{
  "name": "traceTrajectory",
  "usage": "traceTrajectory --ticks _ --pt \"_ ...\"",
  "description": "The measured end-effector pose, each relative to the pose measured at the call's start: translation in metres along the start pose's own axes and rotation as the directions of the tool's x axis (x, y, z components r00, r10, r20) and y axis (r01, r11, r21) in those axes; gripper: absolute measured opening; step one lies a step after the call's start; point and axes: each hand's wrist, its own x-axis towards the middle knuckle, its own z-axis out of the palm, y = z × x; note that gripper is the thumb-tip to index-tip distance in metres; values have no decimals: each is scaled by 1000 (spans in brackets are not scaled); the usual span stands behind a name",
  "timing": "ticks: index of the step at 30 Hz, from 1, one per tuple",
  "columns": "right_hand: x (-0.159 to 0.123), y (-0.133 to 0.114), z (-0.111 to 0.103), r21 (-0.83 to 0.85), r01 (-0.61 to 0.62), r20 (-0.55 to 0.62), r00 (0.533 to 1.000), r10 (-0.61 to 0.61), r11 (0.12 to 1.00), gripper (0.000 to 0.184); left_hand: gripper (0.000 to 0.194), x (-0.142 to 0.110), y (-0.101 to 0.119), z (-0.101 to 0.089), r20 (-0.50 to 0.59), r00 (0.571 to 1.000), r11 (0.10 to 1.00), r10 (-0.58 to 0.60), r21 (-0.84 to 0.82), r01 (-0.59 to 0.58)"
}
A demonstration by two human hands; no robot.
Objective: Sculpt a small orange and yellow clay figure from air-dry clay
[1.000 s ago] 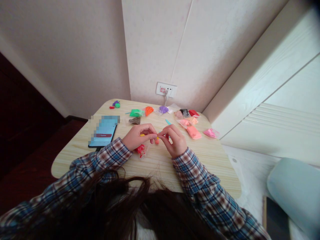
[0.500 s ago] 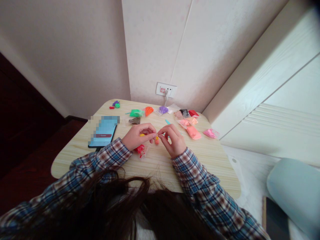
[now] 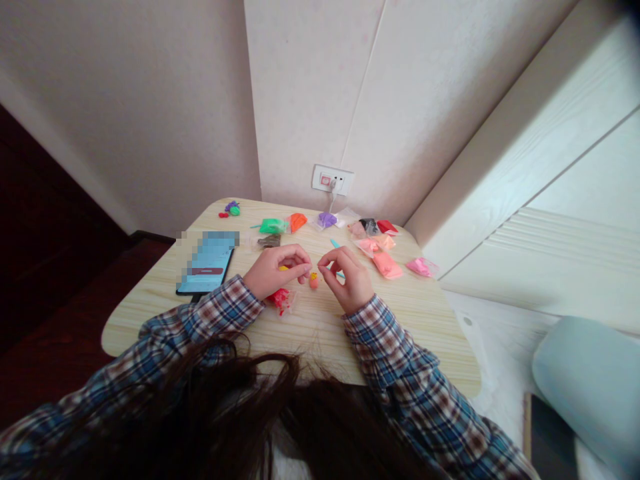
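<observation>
My left hand [image 3: 283, 268] is pinched at thumb and fingers; what it holds, if anything, is too small to make out. My right hand [image 3: 346, 279] is also in a pinch, a small gap away, and its fingertip contents cannot be made out. Between the hands, on the table, stands a small orange and yellow clay figure [image 3: 313, 281]. Under my left hand a yellow piece [image 3: 283, 268] partly shows. A bag of red clay [image 3: 281, 301] lies just below that hand. A light blue stick tool [image 3: 335, 244] lies behind my right hand, partly hidden by it.
Bags of green clay [image 3: 273, 226], orange clay [image 3: 299, 222] and purple clay [image 3: 327, 220] lie along the back. Salmon clay [image 3: 387, 265] and pink clay [image 3: 423, 267] bags are at right. A phone [image 3: 207, 263] lies left; small clay shapes [image 3: 234, 211] sit at the back-left corner.
My fingertips have parted, my right hand shifting slightly right and up. The small clay figure now shows more fully between them.
</observation>
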Motion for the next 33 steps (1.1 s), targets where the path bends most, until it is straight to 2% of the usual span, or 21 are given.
traceTrajectory --ticks 8,12,17,20,26,29,33 --pt "0 6 0 -62 -100 47 994 103 993 10 14 0 0 0 -11 1000 1000 -4 9 4" --pt "-1 11 1 -140 -211 95 970 225 967 10 14 0 0 0 -16 1000 1000 -7 11 7" --pt "-2 15 3 -219 -275 155 938 311 936 9 15 0 1 0 -22 1000 1000 -11 20 12" --pt "-2 17 4 -260 -293 159 927 340 920 3 15 0 1 0 -21 1000 1000 -18 16 18" --pt "-4 19 4 -363 -294 205 900 384 884 5 16 0 1 0 -19 1000 999 -21 27 21" --pt "-4 19 4 -375 -300 230 886 402 877 3 15 0 1 0 -20 1000 999 -16 36 16" --pt "-4 20 4 -370 -303 219 891 399 878 9 15 0 2 0 -22 1000 999 -18 40 19"
